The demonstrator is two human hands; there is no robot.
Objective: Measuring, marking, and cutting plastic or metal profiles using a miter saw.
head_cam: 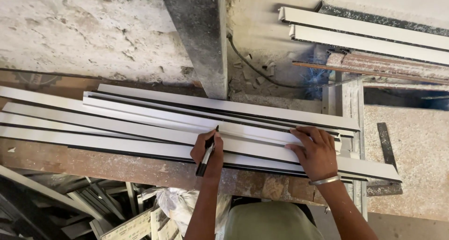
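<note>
Marking white strips [262, 127] with black marker [207, 152].

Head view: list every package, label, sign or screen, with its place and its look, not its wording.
Printed card or board: bottom edge, under the bench, left of the person's left arm; flat, pale cream with small green print, tilted.
White plastic bag: under the bench beside that card; crumpled, no label visible.
No signs or screens in view.
</note>
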